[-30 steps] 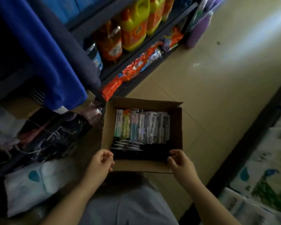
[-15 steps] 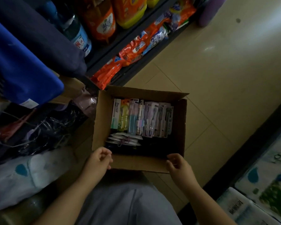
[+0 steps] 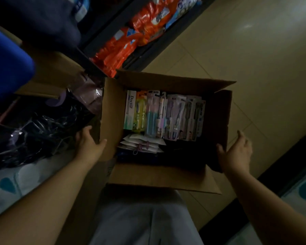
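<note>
Left fingers: the left hand grips the left wall of the cardboard box. The thumb lies over the inside of that wall and the fingers go down its outside.
Right fingers: the right hand is spread flat, with straight fingers, against the outside of the box's right wall. Its thumb touches the edge of that wall.
Box: it is open at the top with its flaps sticking out, between the two hands and just past the person's grey trousers.
Inside the box: toothbrush packs stand in a row at the far side. A pale pack that says "Doctor" is at the left end of the row. White packets lie nearer, on the left.
Hard to see: the near right part of the inside of the box is too dark to make out. Most of the left fingers are hidden behind the box wall. The underside of the box is hidden, so I cannot tell if it sits on the floor.
Floor: tan tiles run off to the right of the box and beyond it.
Beyond the box: orange bags lie on a dark low shelf.
Left of the box: shiny black bags, a second brown box, and a big blue thing cut off by the edge.
</note>
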`<action>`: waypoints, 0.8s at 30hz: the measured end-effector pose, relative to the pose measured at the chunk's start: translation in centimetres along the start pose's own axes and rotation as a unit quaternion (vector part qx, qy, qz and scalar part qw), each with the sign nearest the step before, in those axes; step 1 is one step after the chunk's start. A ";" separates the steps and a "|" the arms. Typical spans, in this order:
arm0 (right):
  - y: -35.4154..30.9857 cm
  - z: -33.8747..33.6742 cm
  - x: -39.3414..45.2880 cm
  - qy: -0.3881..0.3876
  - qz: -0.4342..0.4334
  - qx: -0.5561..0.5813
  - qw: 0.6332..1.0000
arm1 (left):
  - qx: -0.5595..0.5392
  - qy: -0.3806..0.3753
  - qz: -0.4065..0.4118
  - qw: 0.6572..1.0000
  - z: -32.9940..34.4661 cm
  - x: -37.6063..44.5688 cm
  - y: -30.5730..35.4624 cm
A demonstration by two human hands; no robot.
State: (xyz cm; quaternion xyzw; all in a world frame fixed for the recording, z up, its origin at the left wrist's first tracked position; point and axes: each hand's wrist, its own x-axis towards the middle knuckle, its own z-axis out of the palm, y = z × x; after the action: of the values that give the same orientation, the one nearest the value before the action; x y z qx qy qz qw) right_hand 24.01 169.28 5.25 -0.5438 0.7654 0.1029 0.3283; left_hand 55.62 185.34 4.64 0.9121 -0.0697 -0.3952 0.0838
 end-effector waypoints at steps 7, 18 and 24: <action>0.5 1.4 4.5 -0.094 0.101 0.085 0.987 | -0.009 -0.095 -0.058 0.994 3.3 4.6 -0.4; 0.4 2.9 7.8 -0.145 0.096 -0.038 0.984 | 0.118 0.008 0.050 0.992 5.1 7.0 0.2; 1.2 1.8 8.1 -0.132 0.084 -0.021 0.988 | 0.166 0.035 0.066 0.983 6.3 6.7 1.3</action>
State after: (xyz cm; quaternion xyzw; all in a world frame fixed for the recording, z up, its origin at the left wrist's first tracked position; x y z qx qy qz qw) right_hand 22.06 164.50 -1.33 -0.4662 0.7561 0.2166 0.4050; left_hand 55.45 182.14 -4.04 0.9199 -0.1917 -0.3396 -0.0408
